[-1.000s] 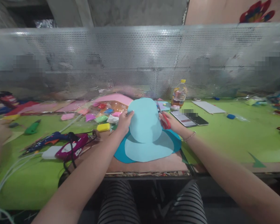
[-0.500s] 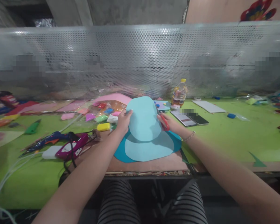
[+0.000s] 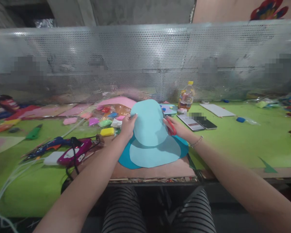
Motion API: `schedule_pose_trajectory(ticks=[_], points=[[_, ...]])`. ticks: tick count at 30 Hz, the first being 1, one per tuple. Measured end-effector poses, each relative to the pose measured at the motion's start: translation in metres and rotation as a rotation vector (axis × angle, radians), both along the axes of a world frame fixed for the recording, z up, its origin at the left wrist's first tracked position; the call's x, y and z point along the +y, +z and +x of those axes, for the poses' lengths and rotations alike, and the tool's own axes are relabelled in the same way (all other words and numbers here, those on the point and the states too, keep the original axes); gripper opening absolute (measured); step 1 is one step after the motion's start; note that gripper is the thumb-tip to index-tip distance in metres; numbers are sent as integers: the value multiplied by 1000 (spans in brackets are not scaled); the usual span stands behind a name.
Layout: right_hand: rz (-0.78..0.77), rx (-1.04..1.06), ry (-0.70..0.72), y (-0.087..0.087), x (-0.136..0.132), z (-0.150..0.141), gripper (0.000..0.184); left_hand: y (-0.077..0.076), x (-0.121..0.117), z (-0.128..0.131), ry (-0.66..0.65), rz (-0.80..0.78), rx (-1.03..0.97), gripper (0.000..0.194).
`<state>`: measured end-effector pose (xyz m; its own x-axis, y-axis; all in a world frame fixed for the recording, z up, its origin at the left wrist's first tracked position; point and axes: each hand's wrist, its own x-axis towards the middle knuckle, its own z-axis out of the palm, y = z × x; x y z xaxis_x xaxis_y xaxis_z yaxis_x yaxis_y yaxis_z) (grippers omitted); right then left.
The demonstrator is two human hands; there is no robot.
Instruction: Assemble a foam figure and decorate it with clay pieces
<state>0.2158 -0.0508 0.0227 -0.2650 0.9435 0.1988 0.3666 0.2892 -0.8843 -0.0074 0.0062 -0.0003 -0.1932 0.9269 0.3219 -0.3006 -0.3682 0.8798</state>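
I have the left hand pinching the pale blue sheet, which lies right of those fingers, long axis upright in view; the right hand, about as near, grips red-handled scissors at the sheet's opposite edge.

The pale blue sheet is a flat, plain piece with a smooth, rounded outline, broad at the top and at the bottom. It is held up, facing the camera, pinched at its left edge by the left fingers, and its lower end throws a shadow below. The scissors have red handles, gripped in the right hand at the sheet's right side. Their dark blades point upward along that edge, partly hidden.
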Motion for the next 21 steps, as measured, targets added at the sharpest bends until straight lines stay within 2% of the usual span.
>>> schedule_pose_trajectory(ticks=[21], points=[[50,-8,30,-2,4,2,42,-2,3,-1,-13,-9,1,30]])
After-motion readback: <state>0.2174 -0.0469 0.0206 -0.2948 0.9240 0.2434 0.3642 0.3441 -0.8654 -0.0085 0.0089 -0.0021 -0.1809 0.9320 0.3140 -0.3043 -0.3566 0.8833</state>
